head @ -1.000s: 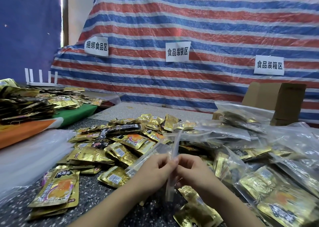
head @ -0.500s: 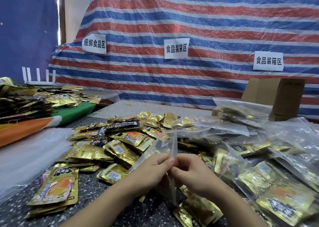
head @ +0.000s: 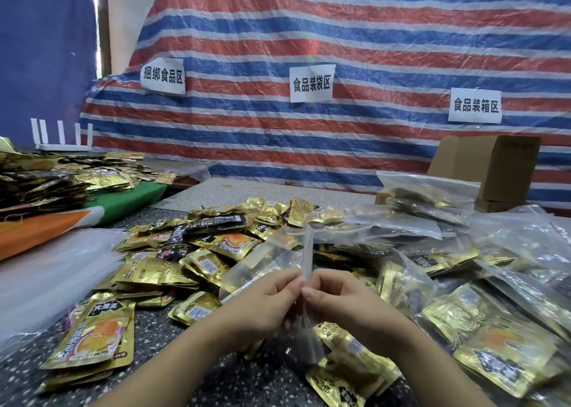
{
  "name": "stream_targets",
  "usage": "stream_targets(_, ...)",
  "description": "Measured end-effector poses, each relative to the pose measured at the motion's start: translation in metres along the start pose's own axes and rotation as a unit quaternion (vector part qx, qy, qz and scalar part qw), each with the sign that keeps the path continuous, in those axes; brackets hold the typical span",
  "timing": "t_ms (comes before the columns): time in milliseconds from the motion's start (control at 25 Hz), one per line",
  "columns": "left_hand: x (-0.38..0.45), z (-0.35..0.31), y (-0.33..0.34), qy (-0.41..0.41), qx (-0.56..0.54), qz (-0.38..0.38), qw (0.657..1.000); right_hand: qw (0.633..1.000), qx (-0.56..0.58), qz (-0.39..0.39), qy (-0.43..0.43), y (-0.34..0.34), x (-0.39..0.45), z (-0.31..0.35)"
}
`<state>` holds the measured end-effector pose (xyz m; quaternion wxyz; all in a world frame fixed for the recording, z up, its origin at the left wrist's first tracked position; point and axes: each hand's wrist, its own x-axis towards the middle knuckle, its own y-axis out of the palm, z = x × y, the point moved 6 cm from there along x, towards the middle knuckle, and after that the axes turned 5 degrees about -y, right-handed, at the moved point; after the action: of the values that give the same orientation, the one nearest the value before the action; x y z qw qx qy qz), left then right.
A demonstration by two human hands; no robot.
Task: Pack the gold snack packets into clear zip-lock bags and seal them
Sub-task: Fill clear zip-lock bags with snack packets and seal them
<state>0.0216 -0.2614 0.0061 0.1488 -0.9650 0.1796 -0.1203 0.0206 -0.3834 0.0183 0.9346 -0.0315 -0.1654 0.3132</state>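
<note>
An empty clear zip-lock bag (head: 279, 263) is held up over the bench (head: 191, 372), directly in front of the body, with its mouth edge standing as a narrow upright strip between the two hands. The strip is pinched by the left hand (head: 265, 306) from one side and by the right hand (head: 335, 303) from the other, thumbs and forefingers curled onto the plastic and nearly meeting. No packet can be seen inside the bag; the step in hand is judged to be the parting of the zip so that the bag can be filled.

The loose gold snack packets (head: 216, 246) are heaped on the bench just beyond the hands, with more lying to the near left and close under the right wrist. Filled bags (head: 438, 270) are piled to the right, and a cardboard box (head: 494, 165) stands behind them. A second heap of packets (head: 61, 181) is seen on the far left.

For the step to be done well, one lip should be taken by each hand, not both layers together, and the two should be drawn apart from the middle of the strip. The thin film is likely to cling and slip, so a light rolling of the fingertips may be needed to separate the layers. The mouth should be opened wide before a hand is released, and the bag is best kept over the heap so that packets can be reached quickly.
</note>
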Motion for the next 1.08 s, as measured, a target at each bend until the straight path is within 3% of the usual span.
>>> stream_targets(400, 0.0, -0.01, -0.003, 0.022, -0.078, -0.038, 0.996, 0.99, 0.078, -0.118, 0.001, -0.002, 0.008, -0.003)
stream_targets(720, 0.001, -0.016, -0.005, 0.028, -0.057, -0.062, 0.996, 0.978, 0.008, -0.205, -0.03, -0.005, 0.007, 0.003)
stream_targets(960, -0.003, -0.02, -0.005, 0.036, -0.109, -0.056, 0.992, 0.978, 0.151, -0.14, 0.015, 0.007, 0.008, 0.0)
stream_targets(1080, -0.003, -0.02, -0.006, 0.027, -0.117, -0.057, 0.991, 0.977, 0.156, -0.142, 0.013, 0.008, 0.007, -0.003)
